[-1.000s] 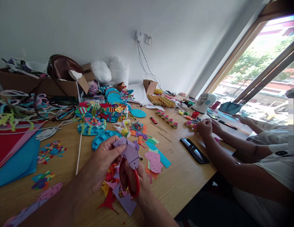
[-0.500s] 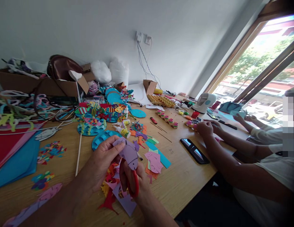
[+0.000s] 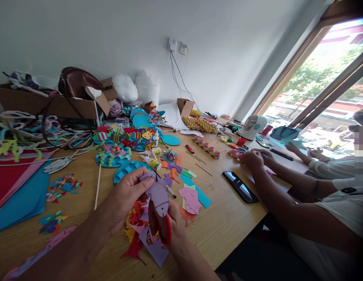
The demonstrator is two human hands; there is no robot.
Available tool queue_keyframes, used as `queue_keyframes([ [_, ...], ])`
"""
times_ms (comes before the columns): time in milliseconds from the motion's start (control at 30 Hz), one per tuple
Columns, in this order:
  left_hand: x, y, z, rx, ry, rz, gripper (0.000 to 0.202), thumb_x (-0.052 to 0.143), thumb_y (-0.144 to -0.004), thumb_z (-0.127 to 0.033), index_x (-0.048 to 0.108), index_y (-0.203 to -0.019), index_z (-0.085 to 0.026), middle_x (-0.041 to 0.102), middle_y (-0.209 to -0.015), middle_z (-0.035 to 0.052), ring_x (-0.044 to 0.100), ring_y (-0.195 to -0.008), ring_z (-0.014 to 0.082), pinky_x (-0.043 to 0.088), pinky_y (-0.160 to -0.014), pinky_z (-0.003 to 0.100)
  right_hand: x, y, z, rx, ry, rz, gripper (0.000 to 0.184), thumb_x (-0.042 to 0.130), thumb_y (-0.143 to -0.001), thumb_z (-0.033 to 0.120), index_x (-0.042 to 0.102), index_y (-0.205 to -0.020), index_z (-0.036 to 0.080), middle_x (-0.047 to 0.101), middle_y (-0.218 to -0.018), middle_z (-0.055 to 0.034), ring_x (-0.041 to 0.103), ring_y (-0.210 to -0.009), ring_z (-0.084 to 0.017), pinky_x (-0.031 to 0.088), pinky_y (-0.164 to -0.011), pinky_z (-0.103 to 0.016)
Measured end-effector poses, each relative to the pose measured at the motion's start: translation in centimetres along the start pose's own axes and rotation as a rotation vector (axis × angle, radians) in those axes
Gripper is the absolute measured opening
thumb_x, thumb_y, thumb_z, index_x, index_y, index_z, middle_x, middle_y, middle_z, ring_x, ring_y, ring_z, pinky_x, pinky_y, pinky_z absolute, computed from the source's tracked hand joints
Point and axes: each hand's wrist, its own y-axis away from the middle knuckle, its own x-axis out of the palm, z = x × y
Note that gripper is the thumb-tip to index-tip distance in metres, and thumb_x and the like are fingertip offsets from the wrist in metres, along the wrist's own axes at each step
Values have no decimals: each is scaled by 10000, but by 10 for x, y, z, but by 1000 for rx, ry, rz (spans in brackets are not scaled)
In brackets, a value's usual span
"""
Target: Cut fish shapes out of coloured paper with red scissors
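Between finger and thumb, my left hand (image 3: 131, 195) pinches a purple paper fish (image 3: 158, 195) with drawn lines and a dot for an eye. My right hand (image 3: 172, 226) is closed round the red handles of a pair of scissors (image 3: 165, 230), just below the fish; the blades are mostly hidden behind the paper. Beneath both hands lies a heap of coloured paper scraps (image 3: 154, 249) in red, yellow, pink and purple. Pink paper fish pieces (image 3: 189, 199) rest on the table to the right of the scissors.
Glue bottles (image 3: 152, 162) and blue corrugated discs (image 3: 125, 171) stand beyond my hands. A black phone (image 3: 239, 187) lies at right, near a co-worker's arms (image 3: 275, 179). Coloured paper sheets (image 3: 26, 195) and a wooden stick (image 3: 97, 187) are at left.
The fish has turned slightly, its head swinging down and left. A small purple scrap beside its upper edge has dropped away onto the table. My left hand keeps its grip.
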Motion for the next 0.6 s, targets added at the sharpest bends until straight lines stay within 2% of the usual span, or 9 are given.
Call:
queue_keyframes([
  [333,-8,-1,1,15,-42,36,207,674,-714,-359,552,-668,-199,503,-559,-65,416,-515,84,359,-512,183,0,0,-7,15,-62,47,572,481,-757,730,460,-580,187,390,-387,66,340,-319,-56,275,-327,-162],
  [600,-8,-3,2,27,-47,32,217,658,-728,-400,574,-685,-204,587,-596,-33,511,-542,119,389,-527,212,0,0,-8,40,-28,42,581,471,-762,740,439,-580,189,408,-383,65,337,-306,-47,247,-312,-149],
])
